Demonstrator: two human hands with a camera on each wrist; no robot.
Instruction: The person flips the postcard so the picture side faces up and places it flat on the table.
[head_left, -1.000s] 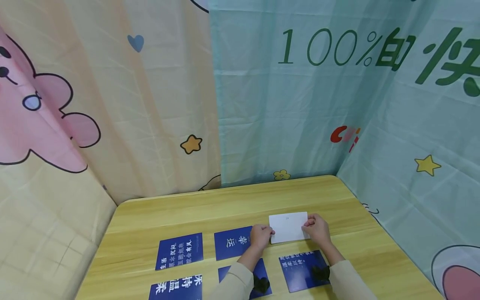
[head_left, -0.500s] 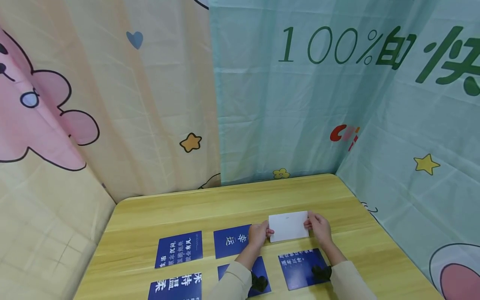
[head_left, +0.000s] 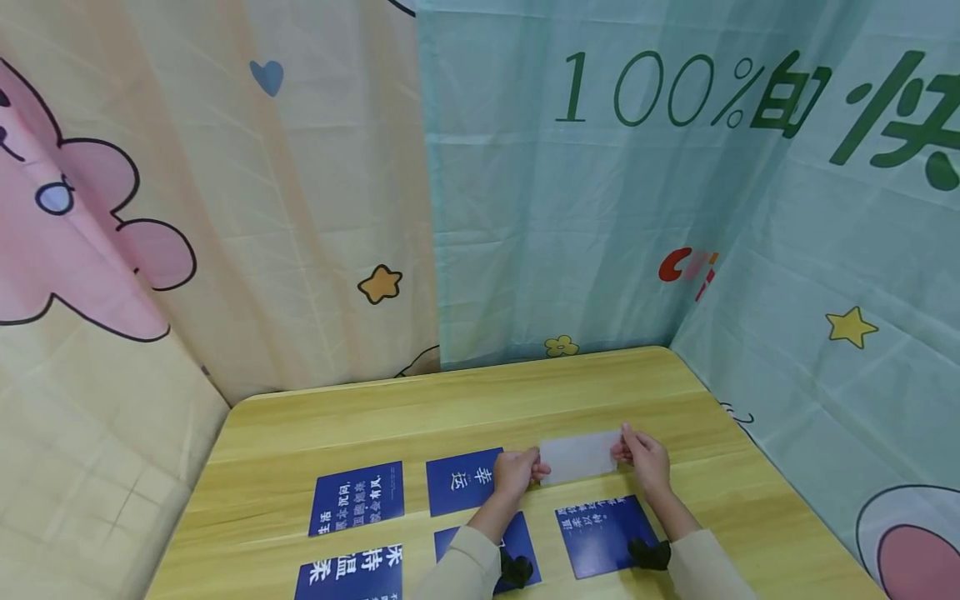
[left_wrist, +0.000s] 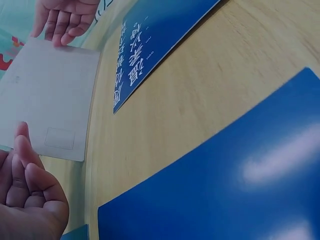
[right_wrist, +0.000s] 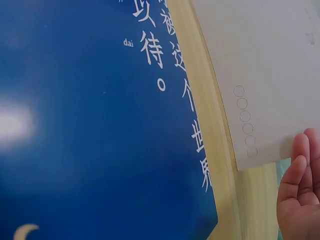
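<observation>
A postcard (head_left: pixel 577 458) is held up off the table between both hands, its pale back facing me in the head view. My left hand (head_left: pixel 516 471) pinches its left short edge, and my right hand (head_left: pixel 647 458) pinches the right one. In the left wrist view, a printed stamp box shows on the postcard (left_wrist: pixel 50 95); in the right wrist view, a column of small circles runs down the postcard (right_wrist: pixel 270 90). Under the right wrist lies a blue postcard (head_left: pixel 606 537) with white characters. Another blue postcard (head_left: pixel 525 537) is partly hidden by the left forearm.
On the wood-grain table (head_left: pixel 360 425), further blue cards lie to the left: a card with two large characters (head_left: pixel 465 482), a card with vertical text (head_left: pixel 356 498), and a card cut off by the frame's lower edge (head_left: pixel 351 575). Printed curtains (head_left: pixel 555 250) stand behind and beside the table.
The held postcard has tilted, so its back looks greyer and shallower. My right hand has turned and shifted slightly to the right. The cards on the table stay where they were.
</observation>
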